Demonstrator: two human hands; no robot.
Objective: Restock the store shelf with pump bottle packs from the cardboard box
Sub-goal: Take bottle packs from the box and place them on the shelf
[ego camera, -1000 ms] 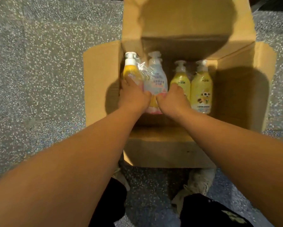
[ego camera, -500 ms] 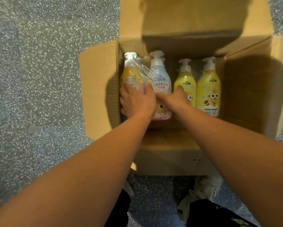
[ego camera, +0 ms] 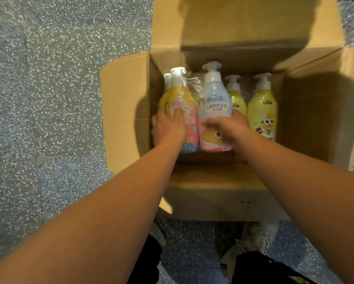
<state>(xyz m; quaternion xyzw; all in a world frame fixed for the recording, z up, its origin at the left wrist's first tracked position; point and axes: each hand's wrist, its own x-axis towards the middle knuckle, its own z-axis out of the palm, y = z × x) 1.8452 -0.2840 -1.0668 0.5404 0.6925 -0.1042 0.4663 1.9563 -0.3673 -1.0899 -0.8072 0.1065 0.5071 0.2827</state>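
Extraction from cardboard box [ego camera: 124, 111]: gripping pump bottle pack [ego camera: 213, 103], left hand [ego camera: 169, 128] and right hand [ego camera: 229, 127] curled round its sides (film-wrapped, likely slippery). Next: lift straight up, level.

5 pump bottles [ego camera: 262, 107], 1 cardboard box [ego camera: 122, 111].

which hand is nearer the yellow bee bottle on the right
Right. The right hand grips the blue bottle just left of the bee bottle; the left hand holds the orange bottle farther left.
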